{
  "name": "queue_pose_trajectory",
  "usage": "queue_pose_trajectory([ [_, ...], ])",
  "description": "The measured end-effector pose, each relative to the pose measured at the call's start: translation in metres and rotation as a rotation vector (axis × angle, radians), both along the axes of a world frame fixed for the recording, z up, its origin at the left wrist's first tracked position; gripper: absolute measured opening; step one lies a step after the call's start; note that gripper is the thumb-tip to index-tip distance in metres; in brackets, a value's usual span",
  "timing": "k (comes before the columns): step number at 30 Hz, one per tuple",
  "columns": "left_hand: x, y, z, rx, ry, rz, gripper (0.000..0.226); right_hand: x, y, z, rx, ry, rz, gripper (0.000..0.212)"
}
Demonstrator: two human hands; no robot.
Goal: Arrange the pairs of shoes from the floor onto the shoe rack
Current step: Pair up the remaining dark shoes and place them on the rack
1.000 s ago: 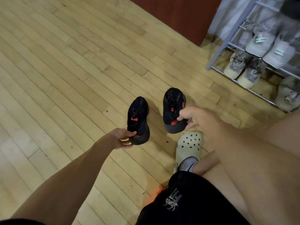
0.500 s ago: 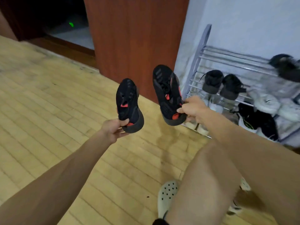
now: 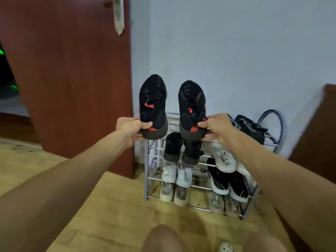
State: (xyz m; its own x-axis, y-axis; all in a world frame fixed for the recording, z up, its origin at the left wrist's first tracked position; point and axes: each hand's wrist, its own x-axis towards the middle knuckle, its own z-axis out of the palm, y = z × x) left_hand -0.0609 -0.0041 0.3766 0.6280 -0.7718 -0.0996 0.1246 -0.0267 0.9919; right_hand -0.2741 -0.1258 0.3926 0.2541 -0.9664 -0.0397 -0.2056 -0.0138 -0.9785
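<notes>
Pale blue-grey wall (image 3: 236, 51) at the back, red-brown door (image 3: 72, 79) on the left, dark wood furniture (image 3: 318, 142) at the right edge, light plank floor (image 3: 109, 206). Metal-rail shoe rack (image 3: 147, 179) stands against the wall by the door edge. Top tier: a dark item (image 3: 249, 126) at the right end, too blurred to identify. Left column, going down: black pair (image 3: 172, 148), pale grey pair (image 3: 170, 171), grey-tan pair (image 3: 166, 191). Right column: white pair (image 3: 223, 159) above a black white-soled pair (image 3: 229, 182). Any labels are too blurred to read. The black-and-red sneakers are both in the air in front of the rack's top left end, toes up, heels down, side by side. Left hand (image 3: 130, 127) grips the left sneaker (image 3: 152, 99) at the heel, thumb over the collar. Right hand (image 3: 216, 124) pinches the right sneaker (image 3: 191, 104) at the heel in the same way. Pale perforated clog (image 3: 226, 248) at the bottom edge.
</notes>
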Motion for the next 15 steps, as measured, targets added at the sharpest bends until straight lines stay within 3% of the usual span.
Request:
queue_pose_trajectory([
  [4, -0.009, -0.068, 0.002, 0.070, -0.015, -0.052, 0.018, -0.013, -0.049, -0.014, 0.096, -0.055, -0.059, 0.009],
  [7, -0.023, -0.115, -0.013, 0.133, -0.029, -0.110, 0.017, -0.017, -0.088, -0.026, 0.149, -0.083, -0.081, 0.019],
  [10, -0.027, -0.149, -0.023, 0.171, -0.035, -0.115, 0.030, -0.007, -0.114, -0.036, 0.176, -0.069, -0.047, 0.026],
  [15, -0.018, -0.181, -0.032, 0.241, -0.133, -0.109, 0.028, 0.008, -0.138, -0.059, 0.137, 0.004, -0.077, 0.024],
])
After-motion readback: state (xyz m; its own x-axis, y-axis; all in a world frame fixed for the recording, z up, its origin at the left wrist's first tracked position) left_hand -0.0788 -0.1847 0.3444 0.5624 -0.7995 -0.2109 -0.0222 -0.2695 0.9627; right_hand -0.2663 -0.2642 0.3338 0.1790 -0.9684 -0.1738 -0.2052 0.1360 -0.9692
